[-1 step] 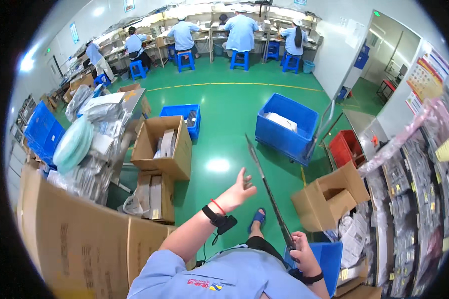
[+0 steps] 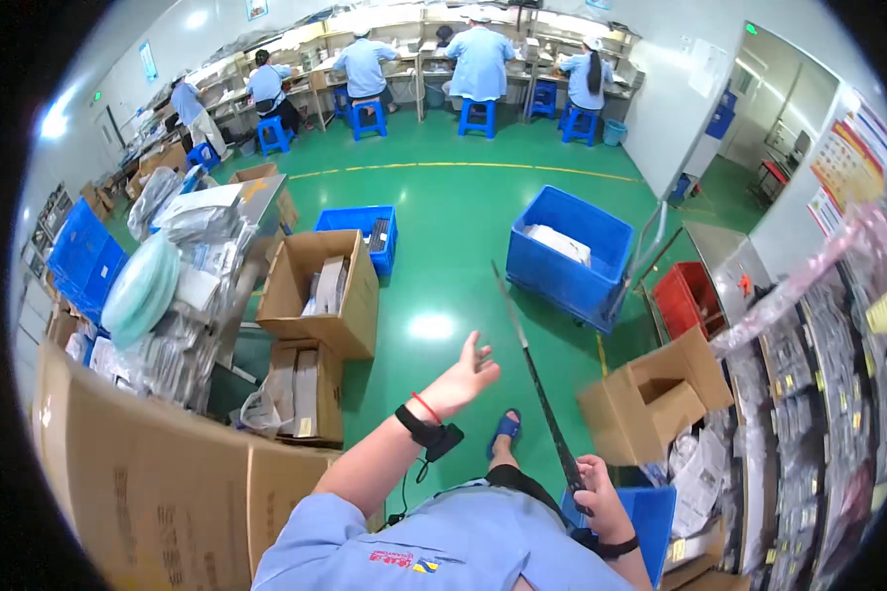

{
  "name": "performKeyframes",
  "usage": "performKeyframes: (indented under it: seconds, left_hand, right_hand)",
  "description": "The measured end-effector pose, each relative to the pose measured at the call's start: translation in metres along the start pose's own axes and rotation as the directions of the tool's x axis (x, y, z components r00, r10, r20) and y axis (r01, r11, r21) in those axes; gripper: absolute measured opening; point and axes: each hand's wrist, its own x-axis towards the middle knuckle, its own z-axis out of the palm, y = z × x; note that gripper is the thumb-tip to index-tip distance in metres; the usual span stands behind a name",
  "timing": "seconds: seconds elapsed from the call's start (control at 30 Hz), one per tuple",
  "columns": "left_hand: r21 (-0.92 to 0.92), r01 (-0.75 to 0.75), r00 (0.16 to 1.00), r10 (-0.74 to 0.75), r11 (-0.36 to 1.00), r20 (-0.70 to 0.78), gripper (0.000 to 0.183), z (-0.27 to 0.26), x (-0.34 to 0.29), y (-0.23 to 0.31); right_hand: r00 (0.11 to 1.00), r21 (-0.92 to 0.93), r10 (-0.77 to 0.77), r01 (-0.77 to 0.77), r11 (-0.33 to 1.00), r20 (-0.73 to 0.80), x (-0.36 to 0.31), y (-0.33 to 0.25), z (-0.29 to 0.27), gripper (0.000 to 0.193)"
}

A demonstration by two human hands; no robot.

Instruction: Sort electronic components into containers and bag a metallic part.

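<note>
My right hand (image 2: 606,500) is closed around the near end of a long, thin, dark strip (image 2: 538,382). The strip slants up and away to the left, narrowing to a greyish tip above the green floor; what kind of thing it is, I cannot make out. Held out in front of me, my left hand (image 2: 459,382) has its fingers apart and nothing in it. It hovers to the left of the strip without touching it. A black band with a small dark device (image 2: 434,433) is strapped to my left wrist, beside a red cord.
Cardboard boxes (image 2: 327,286) and a laden table (image 2: 202,256) line the left. A blue cart (image 2: 572,236), an open carton (image 2: 650,394) and a rack of bagged parts (image 2: 798,394) stand right. Several people sit on blue stools (image 2: 477,118) at far benches.
The strip's far end has swung slightly to the right. My left hand has shifted a little left. The right hand keeps its hold.
</note>
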Motion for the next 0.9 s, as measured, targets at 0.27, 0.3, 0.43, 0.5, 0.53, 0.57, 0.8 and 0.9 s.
performKeyframes:
  seconds: [0.27, 0.3, 0.43, 0.5, 0.53, 0.57, 0.8, 0.9]
  left_hand:
    - [-0.405, -0.269, 0.7, -0.112, 0.874, -0.705, 0.069, -0.251, 0.137, 0.012]
    - [-0.389, -0.327, 0.636, -0.103, 0.861, -0.764, 0.065, -0.275, 0.145, 0.024]
    - [-0.341, -0.53, 0.382, -0.141, 0.776, -0.913, 0.054, -0.388, 0.181, 0.022]
    - [-0.333, -0.587, 0.242, -0.232, 0.738, -0.942, 0.044, -0.439, 0.216, 0.023]
    - [-0.354, -0.596, 0.204, -0.291, 0.721, -0.935, 0.041, -0.467, 0.232, 0.019]
    - [-0.374, -0.605, 0.168, -0.347, 0.703, -0.923, 0.038, -0.5, 0.25, 0.006]
    - [-0.48, -0.619, 0.411, -0.264, 0.622, -0.872, 0.029, -0.712, 0.53, 0.109]
    - [-0.454, -0.536, 0.444, -0.22, 0.711, -0.869, 0.028, -0.766, 0.629, 0.179]
  right_hand:
    - [0.999, -0.19, -0.01, 0.017, 0.982, 0.038, 0.393, -0.16, -0.026, 0.064]
    - [0.999, -0.219, -0.016, 0.025, 0.975, 0.039, 0.445, -0.182, -0.02, 0.063]
    - [0.995, -0.26, -0.013, 0.04, 0.965, 0.103, 0.644, -0.225, 0.004, 0.058]
    - [0.986, -0.231, -0.02, 0.058, 0.971, 0.165, 0.742, -0.233, 0.025, 0.059]
    - [0.983, -0.232, -0.023, 0.066, 0.971, 0.184, 0.787, -0.236, 0.04, 0.06]
    - [0.979, -0.229, -0.026, 0.073, 0.971, 0.202, 0.828, -0.236, 0.054, 0.061]
    - [0.97, -0.271, 0.071, -0.006, 0.962, 0.233, 1.08, -0.295, 0.156, 0.068]
    - [0.946, -0.283, 0.136, -0.05, 0.958, 0.293, 1.189, -0.309, 0.193, 0.071]
